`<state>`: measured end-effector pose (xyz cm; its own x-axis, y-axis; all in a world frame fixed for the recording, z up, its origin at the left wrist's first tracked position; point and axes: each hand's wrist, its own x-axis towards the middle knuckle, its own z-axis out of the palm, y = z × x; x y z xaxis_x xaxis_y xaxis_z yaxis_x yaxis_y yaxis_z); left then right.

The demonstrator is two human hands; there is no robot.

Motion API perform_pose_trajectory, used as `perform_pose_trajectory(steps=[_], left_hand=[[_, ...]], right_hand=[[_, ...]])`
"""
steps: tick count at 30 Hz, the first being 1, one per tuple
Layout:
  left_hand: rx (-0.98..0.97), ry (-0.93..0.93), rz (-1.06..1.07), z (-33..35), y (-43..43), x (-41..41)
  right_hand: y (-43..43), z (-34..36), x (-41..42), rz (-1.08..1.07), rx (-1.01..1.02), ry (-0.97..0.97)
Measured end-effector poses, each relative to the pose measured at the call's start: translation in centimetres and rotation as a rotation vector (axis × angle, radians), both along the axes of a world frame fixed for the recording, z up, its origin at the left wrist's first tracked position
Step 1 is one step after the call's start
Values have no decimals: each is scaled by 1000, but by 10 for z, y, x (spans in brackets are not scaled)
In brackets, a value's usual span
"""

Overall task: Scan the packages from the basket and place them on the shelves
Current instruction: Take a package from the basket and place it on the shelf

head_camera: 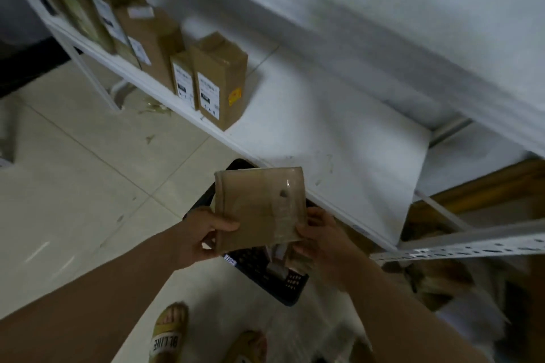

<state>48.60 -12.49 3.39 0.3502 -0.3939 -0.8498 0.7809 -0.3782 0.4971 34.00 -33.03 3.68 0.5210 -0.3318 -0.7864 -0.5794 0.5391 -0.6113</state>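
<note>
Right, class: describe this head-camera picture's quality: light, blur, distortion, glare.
Head view: dim light; motion blur smears the lower right corner; the wide lens bends the shelf edges; tape on the package, gripped by the left hand and right hand, glints; labels on the boxes unreadable.

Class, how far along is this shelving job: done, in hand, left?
Done: labelled brown cardboard boxes stand on the white metal shelf. In hand: the left hand and right hand hold a flat brown taped package over the black plastic basket. Left: shelving it; the basket seems to hold more.
</note>
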Motion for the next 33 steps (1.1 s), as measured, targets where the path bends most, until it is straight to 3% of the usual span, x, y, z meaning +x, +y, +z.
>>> perform_pose_trajectory(steps=[5,12,15,17,19,20,23,25,27,29,33], left_hand=[[-113,-406,-121,105,19,-21],[-292,-1415,-339,211,58,-29],[-313,-1796,-345,251,76,-38],[-296,-1883,-336,262,88,-37],[-269,-1772,-277,271,96,-36],[-298,-1614,-218,279,97,-39],[-497,-876,83,304,102,-60],[-622,-457,127,320,109,-83],[-689,-350,-16,328,115,-104],[-719,-372,-138,331,116,-123],[-723,-414,-167,329,104,-136]], right_hand=[[4,117,-16,-69,43,-78],[42,256,-50,-16,222,-298],[73,297,-69,41,151,-376],[87,309,-79,42,50,-447],[95,313,-86,-6,-30,-528],[98,317,-89,-34,-55,-569],[107,327,-105,-78,-193,-698],[113,333,-119,-94,-292,-761],[120,337,-132,-144,-353,-788],[125,336,-142,-176,-377,-810],[127,330,-157,-185,-381,-789]])
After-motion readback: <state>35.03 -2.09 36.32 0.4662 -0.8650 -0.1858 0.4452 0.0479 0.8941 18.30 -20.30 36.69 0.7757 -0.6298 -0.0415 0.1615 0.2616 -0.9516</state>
